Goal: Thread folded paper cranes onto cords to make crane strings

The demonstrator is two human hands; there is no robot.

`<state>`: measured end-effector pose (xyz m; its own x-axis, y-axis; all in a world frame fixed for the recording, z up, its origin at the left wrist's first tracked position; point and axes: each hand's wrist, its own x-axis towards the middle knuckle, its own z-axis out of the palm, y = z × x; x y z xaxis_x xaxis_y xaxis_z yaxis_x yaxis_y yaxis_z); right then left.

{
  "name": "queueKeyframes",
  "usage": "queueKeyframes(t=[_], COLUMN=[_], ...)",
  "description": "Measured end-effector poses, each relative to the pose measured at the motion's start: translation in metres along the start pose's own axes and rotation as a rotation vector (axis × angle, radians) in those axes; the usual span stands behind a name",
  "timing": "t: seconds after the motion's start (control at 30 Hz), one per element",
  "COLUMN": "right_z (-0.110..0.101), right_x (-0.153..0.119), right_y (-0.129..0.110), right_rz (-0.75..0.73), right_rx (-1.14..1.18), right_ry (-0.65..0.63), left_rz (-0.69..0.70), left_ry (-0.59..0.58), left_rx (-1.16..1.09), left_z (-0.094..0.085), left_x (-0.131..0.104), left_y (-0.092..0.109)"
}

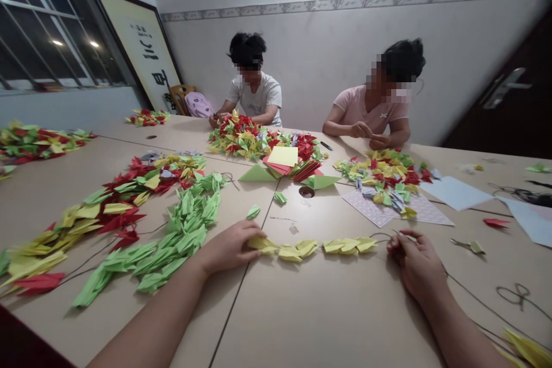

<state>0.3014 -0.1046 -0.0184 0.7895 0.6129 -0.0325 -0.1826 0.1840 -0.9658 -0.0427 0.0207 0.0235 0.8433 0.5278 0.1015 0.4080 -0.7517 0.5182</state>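
A row of yellow folded paper pieces (pixel 297 250) lies across the table in front of me, threaded on a thin dark cord (pixel 380 234) with small gaps between groups. My left hand (pixel 233 247) is closed on the leftmost yellow folded paper piece (pixel 264 245). At the other end, my right hand (pixel 416 259) pinches the cord, fingertips together, a little right of the last yellow piece. The cord runs on from that hand toward the lower right. Just beyond my left fingers rests a single green folded piece (pixel 253 211).
Green folded strings (pixel 185 236) and a mixed red-yellow garland (pixel 116 201) lie left. Colored heaps (pixel 245 135) and square paper sheets (pixel 282 156) stand mid-table. A metal clip-like item (pixel 468 245) lies right. Two people (pixel 254 92) sit opposite, hands at work.
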Motion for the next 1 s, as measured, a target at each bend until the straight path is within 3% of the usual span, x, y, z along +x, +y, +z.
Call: queueKeyframes(t=[0.17,0.73,1.0], right_z=[0.0017,-0.0026,-0.0012], right_x=[0.0006,0.0037,0.003], right_y=[0.0004,-0.0017,-0.0015], right_rz=[0.004,-0.002,-0.031], right_rx=[0.001,0.106,0.108], right_ry=[0.009,0.029,0.038], left_rz=[-0.037,-0.028,-0.041], left_ry=[0.032,-0.135,-0.105], left_rx=[0.07,-0.023,0.016], left_z=[0.0041,-0.0035,0.0021], left_x=[-0.0002,-0.0045,0.0008], left_y=[-0.0032,-0.0026,-0.0026])
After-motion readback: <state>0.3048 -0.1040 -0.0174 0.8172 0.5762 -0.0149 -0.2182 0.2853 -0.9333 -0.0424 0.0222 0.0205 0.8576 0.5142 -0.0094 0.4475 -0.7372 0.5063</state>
